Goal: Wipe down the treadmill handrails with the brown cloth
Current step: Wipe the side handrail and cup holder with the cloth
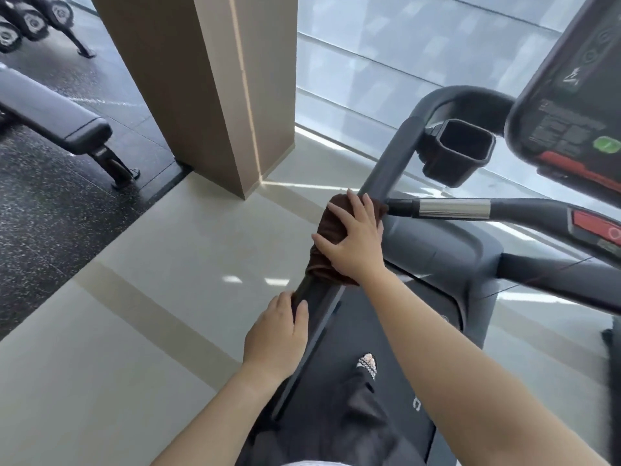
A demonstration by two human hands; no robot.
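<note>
The brown cloth [325, 250] is wrapped around the treadmill's left handrail [386, 169], a dark grey bar running from the lower middle up to the console. My right hand [353, 242] presses on the cloth with fingers spread over it. Lower on the same rail, my left hand [279, 334] grips the bare bar just below the cloth. A front crossbar [453, 208] with a silver sensor sleeve branches right from the rail beside the cloth.
The console [571, 95] with a green button and a black cup holder [460, 149] sit at upper right. A beige pillar [208, 89] stands left of the treadmill. A weight bench [57, 119] and dumbbells [30, 21] are at far left. The treadmill belt [396, 381] carries my foot.
</note>
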